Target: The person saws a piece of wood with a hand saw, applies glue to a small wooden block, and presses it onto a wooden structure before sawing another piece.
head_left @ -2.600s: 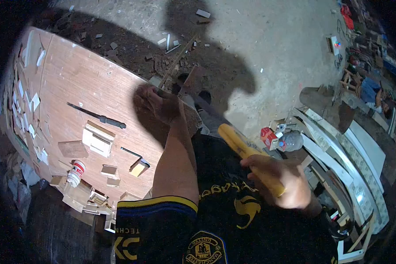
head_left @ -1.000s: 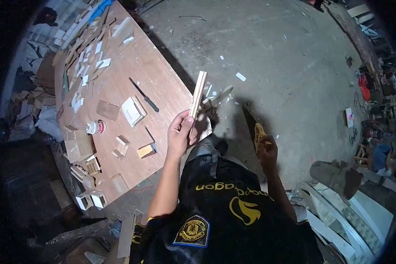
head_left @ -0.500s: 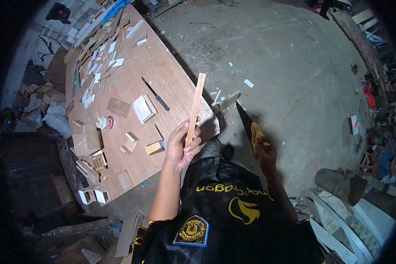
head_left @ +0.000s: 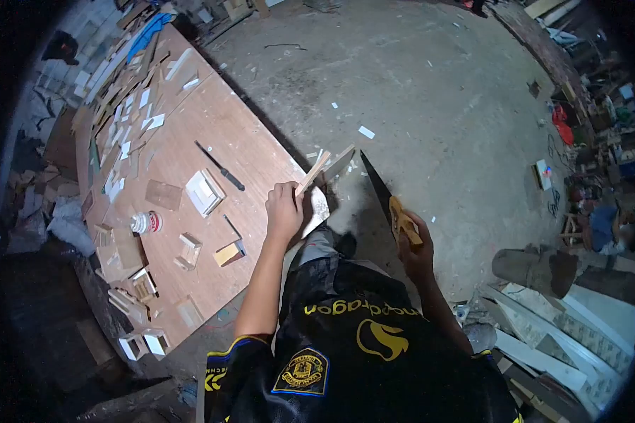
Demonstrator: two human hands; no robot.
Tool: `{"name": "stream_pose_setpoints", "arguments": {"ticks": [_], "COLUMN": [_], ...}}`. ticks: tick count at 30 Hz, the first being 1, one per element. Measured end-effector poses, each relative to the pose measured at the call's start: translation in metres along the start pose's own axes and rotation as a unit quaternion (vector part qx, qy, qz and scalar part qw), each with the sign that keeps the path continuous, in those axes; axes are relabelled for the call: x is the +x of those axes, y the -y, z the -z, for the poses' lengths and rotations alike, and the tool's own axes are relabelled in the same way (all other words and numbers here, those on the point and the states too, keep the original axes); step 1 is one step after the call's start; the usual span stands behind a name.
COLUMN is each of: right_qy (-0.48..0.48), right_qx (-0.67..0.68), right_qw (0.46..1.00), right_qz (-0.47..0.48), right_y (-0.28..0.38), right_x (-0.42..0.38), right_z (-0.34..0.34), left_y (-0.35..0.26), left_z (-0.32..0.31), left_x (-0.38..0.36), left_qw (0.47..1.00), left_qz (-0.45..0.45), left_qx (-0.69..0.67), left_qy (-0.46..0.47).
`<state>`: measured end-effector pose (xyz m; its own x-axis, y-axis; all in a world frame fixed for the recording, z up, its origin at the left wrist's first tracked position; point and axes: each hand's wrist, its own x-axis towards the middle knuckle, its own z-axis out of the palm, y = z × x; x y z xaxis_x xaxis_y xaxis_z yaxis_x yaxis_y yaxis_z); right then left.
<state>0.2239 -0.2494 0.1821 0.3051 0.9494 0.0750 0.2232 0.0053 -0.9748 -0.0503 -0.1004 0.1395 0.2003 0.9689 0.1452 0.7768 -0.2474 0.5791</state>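
My left hand (head_left: 283, 213) is closed on a thin wooden strip (head_left: 313, 173) near the table's corner. The strip points away from me and overlaps the table's edge in this view. Beyond it, a short board (head_left: 341, 163) juts out past the edge over the floor. In my right hand (head_left: 417, 248) is a handsaw, gripped by its yellow handle (head_left: 400, 213). Its dark blade (head_left: 376, 179) points forward, with the tip close to the end of the jutting board.
On the wooden table (head_left: 250, 158) lie a dark long-handled tool (head_left: 220, 166), a white-topped block (head_left: 204, 192), a white jar (head_left: 146, 223) and small wooden boxes (head_left: 142, 285). Offcuts crowd its far end. Panels (head_left: 543, 345) lean at the right; a white scrap (head_left: 366, 132) is on the floor.
My left hand has lowered the strip from upright to the table's corner and turned over it. My right hand still holds the saw, which has shifted slightly left in view.
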Motion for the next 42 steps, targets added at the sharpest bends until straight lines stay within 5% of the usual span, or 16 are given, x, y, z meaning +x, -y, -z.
{"name": "stream_pose_setpoints", "arguments": {"ticks": [8,10,13,18,23,25,36,38,42], "right_qy": [0.040,0.033,0.059,0.070,0.088,0.095,0.191,0.205,0.221], "right_qx": [-0.030,-0.068,-0.064,-0.101,-0.104,-0.107,-0.060,-0.031,-0.032], "right_qw": [0.995,0.997,0.990,0.991,0.990,0.989,0.979,0.971,0.967], "right_qz": [-0.085,-0.005,-0.110,-0.058,-0.047,-0.028,-0.033,-0.122,-0.120], "right_y": [0.023,0.022,0.039,0.040,0.052,0.053,0.051,0.047,0.049], "right_x": [-0.010,-0.008,-0.008,0.006,0.021,0.026,0.042,0.039,0.046], "right_z": [0.000,-0.005,-0.006,-0.016,-0.020,-0.021,-0.041,-0.042,-0.040], "left_y": [0.071,0.072,0.069,0.066,0.081,0.072,0.063,0.060,0.054], "left_z": [-0.112,-0.122,-0.128,-0.127,-0.144,-0.139,-0.138,-0.140,-0.140], "left_x": [0.029,0.038,0.049,0.054,0.057,0.057,0.069,0.067,0.066], "left_qw": [0.997,0.996,0.996,0.999,0.993,0.997,0.985,0.978,0.959], "left_qz": [-0.030,-0.019,-0.012,0.011,0.059,0.071,0.165,0.191,0.231], "left_qx": [0.042,0.049,0.035,0.007,0.042,0.038,0.025,0.011,0.122], "left_qy": [0.059,0.079,0.085,0.029,0.094,0.001,-0.049,-0.087,-0.106]}}
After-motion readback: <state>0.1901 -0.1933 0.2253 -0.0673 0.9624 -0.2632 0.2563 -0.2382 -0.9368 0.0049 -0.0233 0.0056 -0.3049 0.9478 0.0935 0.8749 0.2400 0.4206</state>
